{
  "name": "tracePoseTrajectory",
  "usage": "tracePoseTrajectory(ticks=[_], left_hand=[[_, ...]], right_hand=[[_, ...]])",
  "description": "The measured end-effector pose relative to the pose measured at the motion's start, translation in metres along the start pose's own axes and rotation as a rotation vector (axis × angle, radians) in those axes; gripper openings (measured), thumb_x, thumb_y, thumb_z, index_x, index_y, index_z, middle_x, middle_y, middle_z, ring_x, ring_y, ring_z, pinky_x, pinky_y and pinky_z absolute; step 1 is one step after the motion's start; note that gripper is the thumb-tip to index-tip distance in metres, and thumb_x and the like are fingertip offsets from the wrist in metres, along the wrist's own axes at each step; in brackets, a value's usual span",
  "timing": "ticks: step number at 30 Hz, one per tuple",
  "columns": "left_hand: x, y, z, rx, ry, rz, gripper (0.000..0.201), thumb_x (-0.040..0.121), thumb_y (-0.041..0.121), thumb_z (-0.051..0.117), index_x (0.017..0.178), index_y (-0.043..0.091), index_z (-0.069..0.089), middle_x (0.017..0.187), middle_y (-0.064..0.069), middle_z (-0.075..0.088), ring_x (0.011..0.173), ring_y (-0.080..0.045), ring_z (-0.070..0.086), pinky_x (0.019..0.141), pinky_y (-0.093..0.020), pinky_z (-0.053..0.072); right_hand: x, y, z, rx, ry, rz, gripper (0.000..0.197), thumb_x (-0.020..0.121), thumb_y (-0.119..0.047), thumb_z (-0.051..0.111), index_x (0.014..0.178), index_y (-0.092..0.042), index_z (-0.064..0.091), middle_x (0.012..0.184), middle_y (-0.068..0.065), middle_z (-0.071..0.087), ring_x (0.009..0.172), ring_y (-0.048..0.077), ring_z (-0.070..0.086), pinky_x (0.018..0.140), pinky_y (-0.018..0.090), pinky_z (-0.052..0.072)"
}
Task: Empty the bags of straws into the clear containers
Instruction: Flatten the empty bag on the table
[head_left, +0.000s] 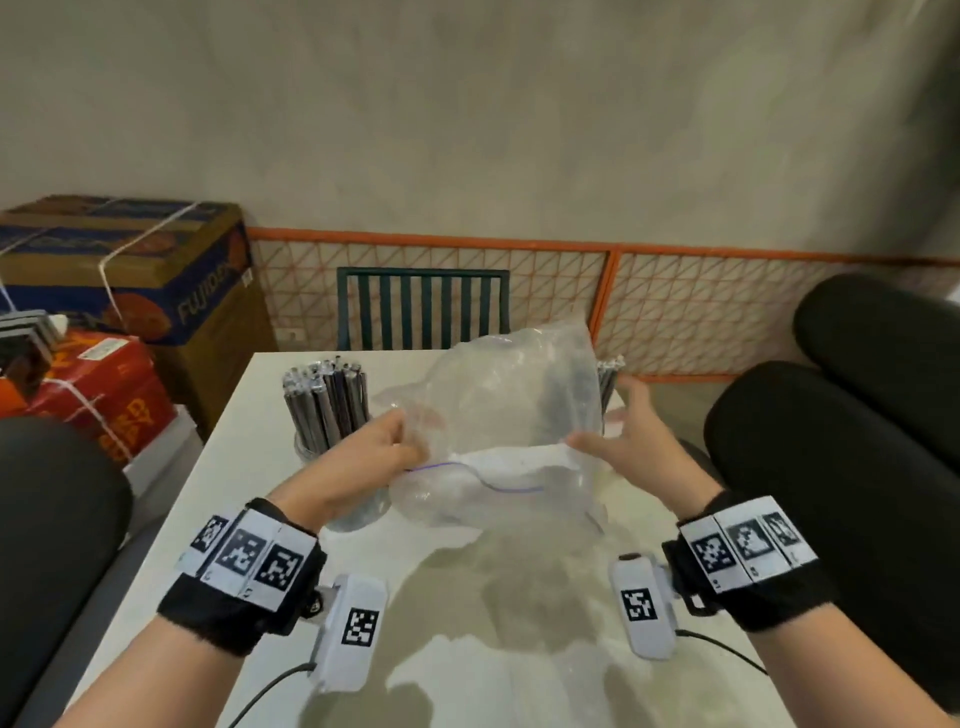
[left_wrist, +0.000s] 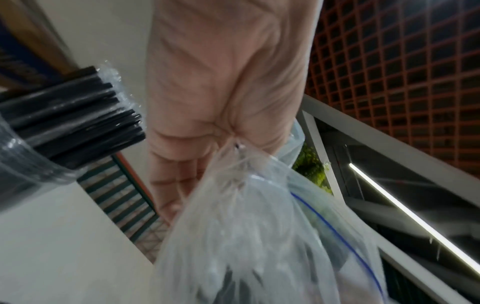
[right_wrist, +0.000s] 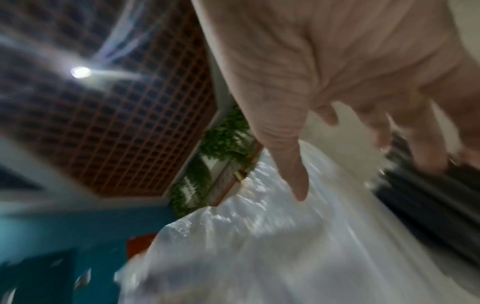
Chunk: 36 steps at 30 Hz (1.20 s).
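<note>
I hold a crumpled clear zip bag (head_left: 511, 400) with a purple seal line up over the white table (head_left: 467, 649). My left hand (head_left: 382, 447) pinches the bag's left side; in the left wrist view the plastic bunches between the fingers (left_wrist: 233, 142) of that left hand. My right hand (head_left: 615, 436) is at the bag's right edge with fingers spread and straight, thumb against the plastic (right_wrist: 259, 246). A clear container (head_left: 324, 410) packed with black straws stands to the left. More straw tips (head_left: 610, 371) show behind the bag on the right. Dark shapes show faintly inside the bag.
A green slatted chair (head_left: 421, 306) stands at the table's far side before an orange mesh fence (head_left: 675, 312). Stacked cardboard boxes (head_left: 130, 260) fill the left. Black padded seats lie on the right (head_left: 857, 441) and on the left (head_left: 52, 519).
</note>
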<state>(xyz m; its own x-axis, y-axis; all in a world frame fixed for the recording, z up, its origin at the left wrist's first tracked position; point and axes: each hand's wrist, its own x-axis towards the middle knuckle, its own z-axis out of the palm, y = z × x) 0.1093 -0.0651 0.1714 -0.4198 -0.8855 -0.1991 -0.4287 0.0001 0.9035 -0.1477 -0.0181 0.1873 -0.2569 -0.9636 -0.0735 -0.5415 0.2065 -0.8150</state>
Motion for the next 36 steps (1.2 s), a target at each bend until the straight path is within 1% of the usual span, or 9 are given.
tracePoseTrajectory(ticks=[3, 6, 9, 12, 19, 23, 28, 32, 36], left_hand=[[-0.004, 0.005, 0.018, 0.098, -0.073, 0.044, 0.027, 0.091, 0.002, 0.047, 0.101, 0.026, 0.055, 0.094, 0.001, 0.059, 0.078, -0.004, 0.057, 0.060, -0.005, 0.046], [-0.009, 0.019, 0.040, 0.123, -0.207, 0.116, 0.032, 0.093, 0.002, 0.046, 0.099, 0.033, 0.052, 0.090, 0.012, 0.057, 0.068, 0.013, 0.055, 0.060, -0.003, 0.043], [-0.012, 0.021, 0.058, 0.111, -0.188, 0.143, 0.029, 0.092, 0.009, 0.051, 0.109, 0.032, 0.053, 0.107, 0.006, 0.061, 0.092, 0.005, 0.059, 0.081, -0.015, 0.049], [-0.016, 0.003, 0.072, 0.126, -0.182, 0.107, 0.034, 0.086, 0.013, 0.061, 0.118, 0.018, 0.051, 0.118, -0.006, 0.061, 0.110, -0.021, 0.059, 0.092, -0.028, 0.047], [-0.049, -0.079, 0.093, 0.109, -0.095, -0.037, 0.009, 0.087, 0.013, 0.058, 0.079, 0.018, 0.058, 0.079, 0.004, 0.058, 0.068, -0.008, 0.051, 0.058, -0.010, 0.040], [-0.060, -0.091, 0.104, 0.111, -0.040, -0.136, 0.005, 0.088, 0.016, 0.059, 0.086, 0.019, 0.057, 0.091, 0.004, 0.059, 0.081, -0.013, 0.056, 0.061, -0.012, 0.040], [-0.040, -0.018, 0.128, -0.053, 0.072, 0.076, 0.093, 0.066, 0.045, 0.078, 0.139, 0.034, 0.022, 0.124, 0.010, 0.043, 0.114, -0.006, 0.046, 0.092, -0.023, 0.041], [-0.023, 0.026, 0.154, -0.195, 0.159, 0.143, 0.024, 0.084, 0.023, 0.066, 0.106, 0.024, 0.056, 0.096, 0.006, 0.065, 0.082, -0.006, 0.062, 0.056, -0.011, 0.043], [-0.015, 0.030, 0.151, -0.347, 0.157, 0.170, 0.013, 0.084, 0.020, 0.063, 0.090, 0.008, 0.065, 0.083, -0.001, 0.068, 0.092, -0.027, 0.068, 0.064, -0.025, 0.045]], right_hand=[[-0.015, -0.014, -0.021, -0.371, 0.114, -0.325, 0.112, 0.072, -0.033, 0.078, 0.148, -0.029, -0.004, 0.153, 0.005, 0.015, 0.142, 0.024, 0.015, 0.114, 0.049, 0.019], [-0.022, -0.026, -0.015, -0.593, -0.174, -0.368, 0.089, 0.076, -0.044, 0.070, 0.146, -0.033, 0.017, 0.153, -0.002, 0.024, 0.145, 0.017, 0.012, 0.115, 0.045, 0.002], [-0.022, -0.021, 0.000, -0.529, -0.224, -0.443, 0.006, 0.091, -0.025, 0.056, 0.091, -0.025, 0.061, 0.096, -0.001, 0.066, 0.095, 0.018, 0.058, 0.086, 0.032, 0.037], [-0.015, -0.005, -0.001, -0.407, -0.077, -0.408, 0.040, 0.095, -0.012, 0.044, 0.059, -0.028, 0.038, 0.061, -0.011, 0.047, 0.063, 0.014, 0.047, 0.056, 0.023, 0.034], [0.006, 0.034, -0.041, -0.440, 0.141, -0.219, 0.027, 0.094, -0.009, 0.035, 0.075, -0.010, 0.054, 0.079, 0.009, 0.060, 0.080, 0.031, 0.057, 0.074, 0.041, 0.050], [-0.001, 0.037, -0.054, -0.455, 0.131, -0.264, 0.031, 0.092, -0.005, 0.034, 0.067, -0.020, 0.046, 0.076, 0.006, 0.056, 0.073, 0.025, 0.052, 0.070, 0.037, 0.045], [-0.033, 0.014, -0.031, -0.567, -0.056, -0.365, 0.030, 0.096, -0.014, 0.038, 0.068, -0.017, 0.046, 0.068, -0.002, 0.051, 0.065, 0.017, 0.050, 0.061, 0.026, 0.039], [-0.052, -0.005, -0.031, -0.517, 0.011, -0.498, 0.013, 0.092, -0.021, 0.052, 0.101, -0.013, 0.057, 0.085, 0.001, 0.057, 0.077, 0.016, 0.053, 0.068, 0.026, 0.044], [-0.078, -0.003, -0.073, -0.230, 0.494, -0.862, 0.063, 0.086, -0.017, 0.063, 0.140, -0.014, 0.031, 0.128, 0.011, 0.044, 0.111, 0.008, 0.042, 0.094, 0.007, 0.037]])
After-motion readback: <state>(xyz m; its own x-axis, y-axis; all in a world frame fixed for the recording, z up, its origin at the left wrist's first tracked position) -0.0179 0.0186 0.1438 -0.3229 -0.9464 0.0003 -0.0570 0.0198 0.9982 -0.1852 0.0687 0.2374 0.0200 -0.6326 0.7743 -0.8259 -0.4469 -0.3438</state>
